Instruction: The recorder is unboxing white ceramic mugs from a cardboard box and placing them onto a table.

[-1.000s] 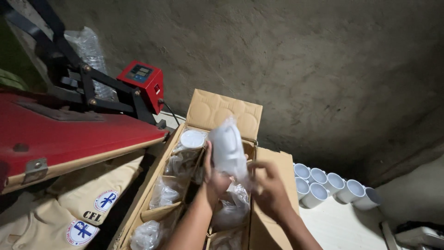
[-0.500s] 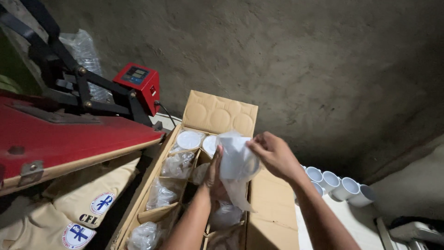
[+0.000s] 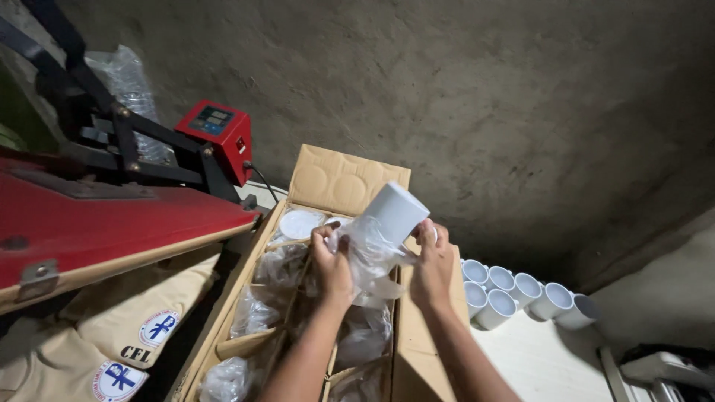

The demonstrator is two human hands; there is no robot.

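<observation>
A white mug (image 3: 395, 211) sticks halfway out of a clear plastic bag (image 3: 366, 260) above an open cardboard box (image 3: 339, 179). My right hand (image 3: 433, 266) grips the mug at its lower side. The bag is pinched by my left hand (image 3: 331, 266), just below the mug. Inside the box's cardboard dividers lie more mugs wrapped in plastic (image 3: 255, 313), and one bare white mug (image 3: 299, 222) stands at the far end.
A red heat press (image 3: 112, 223) with a red control box (image 3: 216, 134) stands at the left, over beige printed fabric (image 3: 134, 335). Several unwrapped white mugs (image 3: 514, 292) lie on a white surface right of the box. A grey concrete wall is behind.
The mug has slid further out of its bag. My right hand moved from the bag's top down to the mug's side, and my left hand now pulls the plastic downward.
</observation>
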